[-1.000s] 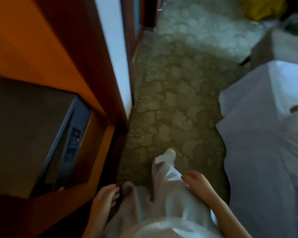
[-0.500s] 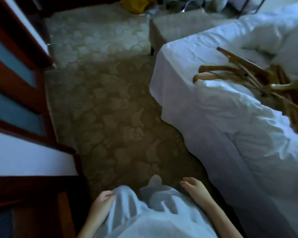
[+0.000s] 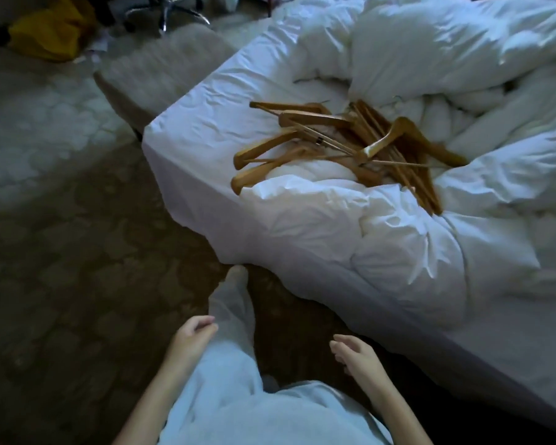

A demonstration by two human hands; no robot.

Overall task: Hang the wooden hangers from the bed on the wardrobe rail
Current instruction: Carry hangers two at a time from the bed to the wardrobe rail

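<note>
Head view, looking down and forward. Shows the left hand (image 3: 191,335) low in frame, fingers loosely curled, holding nothing, its inner side just at the pale trouser leg (image 3: 235,316). Shows the right hand (image 3: 355,356) beside it and apart from the leg, fingers half-bent and relaxed, likewise gripping nothing and touching nothing. Finds the wooden hangers (image 3: 334,146) well ahead of both hands, heaped in a tangled pile on the bed (image 3: 190,130), partly on the flat sheet and partly nested in folds of the white duvet (image 3: 398,245); hooks hard to make out.

Puts the bed's near corner just ahead of the forward foot (image 3: 236,273), with the mattress edge running along the right, near the right hand. Leaves open patterned carpet (image 3: 77,236) to the left and ahead. Places a pale upholstered stool (image 3: 148,75) just beside the bed's far end, with a yellow bundle (image 3: 50,30) and a chrome chair base (image 3: 170,11) on the floor beyond.

Differs from half a second ago: swings further right, so that the wardrobe woodwork at the left edge drops out of sight and the whole pile comes into sight rather than only its near ends. Carries the right hand off the leg now; keeps both hands as empty as before.
</note>
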